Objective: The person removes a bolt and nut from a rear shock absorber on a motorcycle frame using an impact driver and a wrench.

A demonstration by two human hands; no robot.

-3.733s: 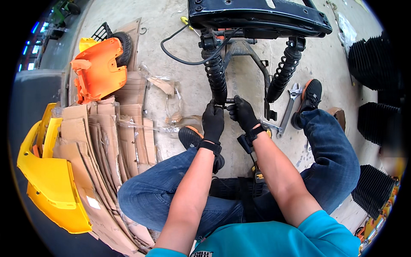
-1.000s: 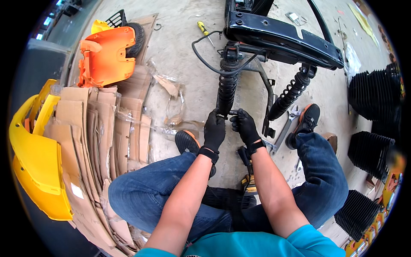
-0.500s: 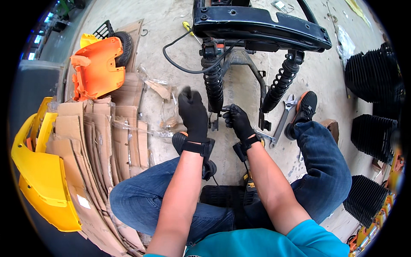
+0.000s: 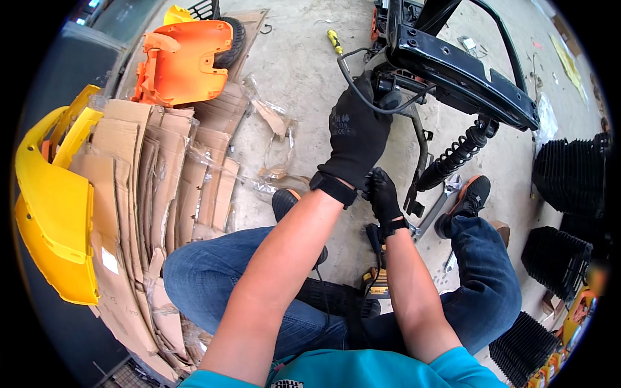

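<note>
My left hand (image 4: 356, 132), in a black glove, grips the upper end of the left shock absorber (image 4: 387, 83), beside a looping black cable (image 4: 346, 76), and hides most of that shock. Below and to the right, my gloved right hand (image 4: 383, 194) has curled fingers at the shock's lower end; what they hold is hidden behind my left hand. The black metal frame (image 4: 456, 71) stands above both hands. Its right shock absorber (image 4: 446, 160) has a coil spring. An adjustable wrench (image 4: 442, 202) lies right of my right hand, and a yellow power tool (image 4: 375, 284) sits between my legs.
Flattened cardboard (image 4: 123, 142) lies left, with yellow body panels (image 4: 52, 213) and an orange panel (image 4: 191, 61) on or beside it. A tire (image 4: 231, 42) lies behind the orange panel. A screwdriver (image 4: 335, 42) rests on the floor ahead. Stacked black ribbed parts (image 4: 563, 174) line the right side.
My left hand has left the shock's lower end and moved up to its upper mount, taking hold there. My right hand stays low. The view has shifted, so the frame appears farther right.
</note>
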